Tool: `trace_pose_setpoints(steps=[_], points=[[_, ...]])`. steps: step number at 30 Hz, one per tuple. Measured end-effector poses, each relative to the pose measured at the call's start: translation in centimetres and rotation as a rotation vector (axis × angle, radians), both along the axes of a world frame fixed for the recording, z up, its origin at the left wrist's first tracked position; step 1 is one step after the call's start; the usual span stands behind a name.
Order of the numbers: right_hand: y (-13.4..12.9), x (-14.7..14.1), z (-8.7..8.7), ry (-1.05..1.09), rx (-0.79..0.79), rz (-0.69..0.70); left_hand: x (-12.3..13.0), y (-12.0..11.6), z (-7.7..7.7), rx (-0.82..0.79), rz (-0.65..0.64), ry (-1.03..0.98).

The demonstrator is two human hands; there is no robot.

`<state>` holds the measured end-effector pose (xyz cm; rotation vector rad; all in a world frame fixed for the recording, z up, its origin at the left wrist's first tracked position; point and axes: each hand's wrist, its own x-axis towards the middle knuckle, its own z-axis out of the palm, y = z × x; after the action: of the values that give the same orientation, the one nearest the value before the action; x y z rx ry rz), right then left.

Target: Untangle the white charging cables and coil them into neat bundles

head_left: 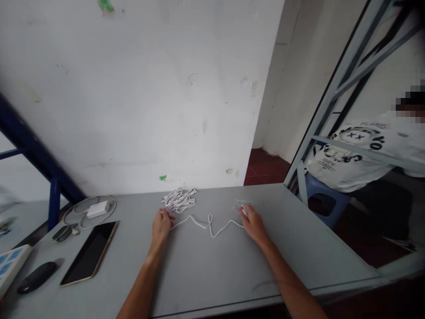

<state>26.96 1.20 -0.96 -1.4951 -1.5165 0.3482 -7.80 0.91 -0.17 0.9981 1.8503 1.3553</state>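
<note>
A white cable (214, 235) lies in loose bends on the grey table between my two hands. One end of it runs into my left hand (161, 225), whose fingers are closed on it. The other end reaches my right hand (251, 220), also closed, with a small white piece showing at the fingertips. Just behind my left hand is a bundle of white cables (180, 200). Thin white strands (239, 204) lie beside the fingertips of my right hand.
On the grey table (199, 283), at the left, are a white charger (98, 209) with its cord, a tablet (89, 253), a black mouse (37, 277) and a dark small object (62, 233). A person (355, 150) sits on a blue stool (325, 195) beyond the metal frame.
</note>
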Motion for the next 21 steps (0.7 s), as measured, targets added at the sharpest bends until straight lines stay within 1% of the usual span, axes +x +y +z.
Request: trace_pose_setpoints(steps=[2, 4, 5, 8, 10, 12, 13, 15, 17, 21], points=[[-0.8, -1.5, -0.1, -0.130, -0.007, 0.173, 1.4, -0.3, -0.5, -0.014, -0.159, 0.233], [-1.6, -2.9, 0.0, -0.279, -0.053, 0.267, 3.1, -0.8, -0.8, -0.045, -0.290, 0.433], [-1.8, -3.5, 0.1, -0.359, -0.088, 0.296, 4.1, -1.2, -0.9, -0.074, -0.331, 0.521], [-2.2, -5.1, 0.1, -0.554, -0.159, 0.317, 6.4, -2.0, -1.2, -0.035, -0.503, 0.686], [-2.1, -5.8, -0.2, -0.646, -0.190, 0.305, 7.3, -2.3, -1.5, 0.054, -0.609, 0.735], [-1.9, -6.4, -0.6, -0.680, -0.213, 0.279, 7.8, -2.3, -1.8, 0.119, -0.683, 0.758], [-1.7, -6.6, -0.9, -0.660, -0.218, 0.265, 7.9, -2.2, -2.0, 0.123, -0.698, 0.768], [-1.3, -6.9, -1.2, -0.527, -0.206, 0.244, 8.1, -2.0, -2.3, 0.090, -0.688, 0.781], [-0.8, -7.2, -1.3, -0.281, -0.183, 0.244, 8.3, -1.8, -2.5, 0.055, -0.630, 0.755], [0.4, -8.6, -1.2, 0.305, -0.203, 0.280, 9.3, -1.2, -2.2, 0.008, -0.480, 0.504]])
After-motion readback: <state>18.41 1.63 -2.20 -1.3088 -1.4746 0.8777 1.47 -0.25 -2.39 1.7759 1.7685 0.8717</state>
